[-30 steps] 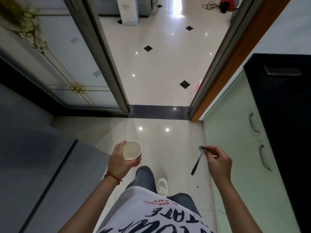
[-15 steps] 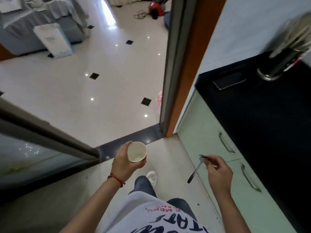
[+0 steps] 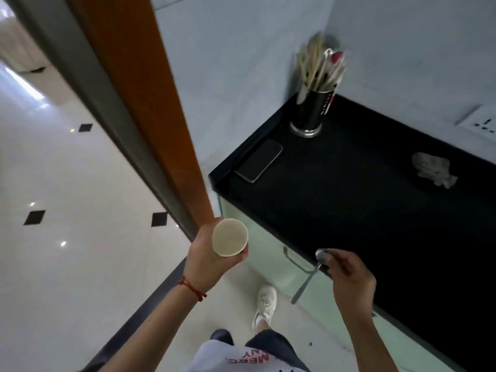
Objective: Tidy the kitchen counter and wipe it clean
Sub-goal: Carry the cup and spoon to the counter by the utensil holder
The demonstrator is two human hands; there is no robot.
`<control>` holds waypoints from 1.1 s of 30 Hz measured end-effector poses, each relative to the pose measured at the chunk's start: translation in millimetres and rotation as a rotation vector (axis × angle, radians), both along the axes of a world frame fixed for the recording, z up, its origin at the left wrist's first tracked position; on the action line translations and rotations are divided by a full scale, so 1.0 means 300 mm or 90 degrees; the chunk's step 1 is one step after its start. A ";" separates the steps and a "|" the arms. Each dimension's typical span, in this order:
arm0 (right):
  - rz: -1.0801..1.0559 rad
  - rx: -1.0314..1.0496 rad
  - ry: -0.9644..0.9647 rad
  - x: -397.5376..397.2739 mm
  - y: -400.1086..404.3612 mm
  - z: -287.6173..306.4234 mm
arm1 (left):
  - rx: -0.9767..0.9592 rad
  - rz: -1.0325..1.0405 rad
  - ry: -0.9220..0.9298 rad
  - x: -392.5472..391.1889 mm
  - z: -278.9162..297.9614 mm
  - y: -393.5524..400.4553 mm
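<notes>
My left hand [image 3: 208, 257] grips a white paper cup [image 3: 230, 237], mouth up, held in the air beside the counter's corner. My right hand [image 3: 349, 277] pinches a metal spoon [image 3: 311, 275] by its bowl end, the handle hanging down in front of the cabinet. The black counter [image 3: 362, 210] stretches to the right. On it stand a metal utensil holder [image 3: 312, 114] full of chopsticks and spoons in the back corner, a dark phone [image 3: 259, 160] near the left edge, and a crumpled grey cloth [image 3: 433, 169] at the far right.
An orange door frame [image 3: 139, 103] rises just left of the counter, with a white tiled floor [image 3: 67, 210] beyond it. Pale green cabinet doors with a metal handle [image 3: 292, 260] sit under the counter. A wall socket [image 3: 480, 123] is at the right.
The view has swung right from the doorway onto the counter. Both hands keep their hold on the cup and the spoon and are now near the counter's front edge.
</notes>
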State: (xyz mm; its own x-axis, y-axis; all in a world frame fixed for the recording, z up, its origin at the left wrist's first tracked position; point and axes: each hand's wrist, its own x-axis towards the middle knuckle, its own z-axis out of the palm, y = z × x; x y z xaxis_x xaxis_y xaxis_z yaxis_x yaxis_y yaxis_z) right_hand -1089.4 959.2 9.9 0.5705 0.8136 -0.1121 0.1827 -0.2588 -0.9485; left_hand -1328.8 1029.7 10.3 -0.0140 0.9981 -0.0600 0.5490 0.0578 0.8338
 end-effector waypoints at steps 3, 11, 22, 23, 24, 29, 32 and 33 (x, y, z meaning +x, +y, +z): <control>-0.026 0.029 -0.014 0.082 0.139 0.032 | -0.032 -0.025 -0.024 0.104 -0.013 0.122; 0.005 0.102 -0.095 0.246 0.586 0.165 | -0.012 -0.068 0.007 0.306 0.015 0.353; -0.058 0.350 -0.234 0.333 1.131 0.441 | -0.024 -0.123 0.004 0.370 0.027 0.563; -0.064 0.369 -0.234 0.337 1.166 0.460 | -0.025 -0.131 0.001 0.375 0.027 0.581; -0.070 0.386 -0.234 0.339 1.200 0.476 | -0.025 -0.137 -0.003 0.379 0.027 0.599; -0.066 0.417 -0.256 0.327 1.329 0.486 | -0.032 -0.151 -0.027 0.388 0.012 0.661; -0.050 0.388 -0.266 0.317 1.381 0.442 | -0.036 -0.154 -0.027 0.385 0.008 0.677; -0.038 0.368 -0.266 0.314 1.393 0.424 | -0.036 -0.152 -0.025 0.382 0.007 0.680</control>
State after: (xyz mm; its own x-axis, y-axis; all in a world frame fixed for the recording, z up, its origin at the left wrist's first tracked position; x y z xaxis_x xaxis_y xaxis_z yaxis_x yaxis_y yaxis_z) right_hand -995.2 1377.0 137.0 0.5175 0.6424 0.5653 0.5616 0.2435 -0.7908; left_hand -1214.1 1233.7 12.5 0.2259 0.9678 -0.1112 0.5197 -0.0232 0.8541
